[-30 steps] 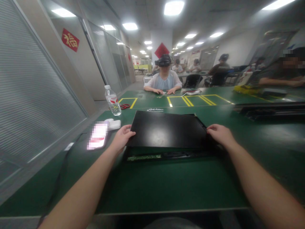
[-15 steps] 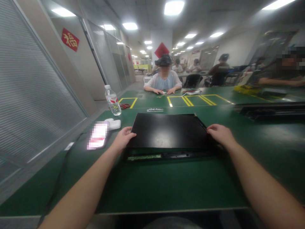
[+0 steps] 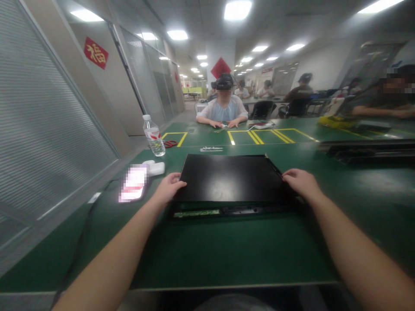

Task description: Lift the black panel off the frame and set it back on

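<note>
A dark, glossy display panel (image 3: 230,179) lies before me above the green table. My left hand (image 3: 169,188) pinches its left edge, with the thumb on the top face and the fingers at the side. At the right edge, my right hand (image 3: 300,182) grips the rim between thumb and fingers, some of which are hidden. Along the near side, below the panel's front edge, shows a green circuit board strip (image 3: 196,214). Beside it is a black frame bar (image 3: 249,210). What lies under the panel is hidden.
To the left are a water bottle (image 3: 153,136), a lit phone (image 3: 133,183), a white case (image 3: 155,168) and red-handled scissors (image 3: 170,144). Small white pieces (image 3: 211,149) lie behind the panel. Black frames (image 3: 366,151) rest at right. A person (image 3: 223,108) sits opposite.
Both hands keep their hold on the display panel, which looks almost still. The whole view has shifted very slightly.
</note>
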Motion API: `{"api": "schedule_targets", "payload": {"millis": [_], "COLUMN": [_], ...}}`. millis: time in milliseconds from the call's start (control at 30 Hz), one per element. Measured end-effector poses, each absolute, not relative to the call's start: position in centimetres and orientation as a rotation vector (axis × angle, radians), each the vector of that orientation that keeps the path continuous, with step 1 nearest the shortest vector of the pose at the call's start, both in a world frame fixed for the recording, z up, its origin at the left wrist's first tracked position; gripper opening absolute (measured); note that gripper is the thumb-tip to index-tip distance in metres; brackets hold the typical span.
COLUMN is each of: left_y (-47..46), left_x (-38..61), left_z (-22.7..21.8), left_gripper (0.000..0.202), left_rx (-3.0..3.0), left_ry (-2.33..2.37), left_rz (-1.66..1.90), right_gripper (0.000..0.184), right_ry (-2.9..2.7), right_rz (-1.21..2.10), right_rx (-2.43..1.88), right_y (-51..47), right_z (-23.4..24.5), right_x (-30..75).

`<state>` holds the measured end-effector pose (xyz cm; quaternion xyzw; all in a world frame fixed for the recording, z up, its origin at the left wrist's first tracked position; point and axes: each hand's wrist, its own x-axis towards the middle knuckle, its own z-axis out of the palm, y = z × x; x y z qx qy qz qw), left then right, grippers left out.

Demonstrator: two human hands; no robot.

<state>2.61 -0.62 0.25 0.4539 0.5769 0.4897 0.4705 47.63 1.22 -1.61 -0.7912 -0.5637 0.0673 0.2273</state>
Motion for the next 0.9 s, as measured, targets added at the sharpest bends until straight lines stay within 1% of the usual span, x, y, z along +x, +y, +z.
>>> {"api": "schedule_targets", "payload": {"millis": [400,567,633,767,900], "left_y": [-0.2,0.0,0.2,0.4,0.6], "left_x": [1.6,1.2,1.0,0.9,0.9], "left_z": [0.0,-0.3,-0.5,-0.7,-1.0], "left_gripper": [0.054,0.065,0.061,0.040,0.030], "left_rx": [1.213,1.310,1.398,1.612,1.776], "left_ry": [1.504,1.649,1.729,1.831,1.844], "left_rz": [1.232,1.105,1.054,0.951,0.821], "right_gripper": [0.021,0.018,0.018,0.017,0.017], "right_ry": [-1.496,-1.436,-1.422,-1.422,-1.397], "right_rz": [0.228,0.277,0.299,0.320,0.342], "right_rx": [-2.148,-2.128,-2.118,-2.089,-2.072], "right_y": [1.7,1.6,1.6,1.8,1.9], "right_z": [-1.9,-1.8,-1.8,-2.0,-2.1], "right_x": [47.9,47.9,48.0,48.2,48.3]}}
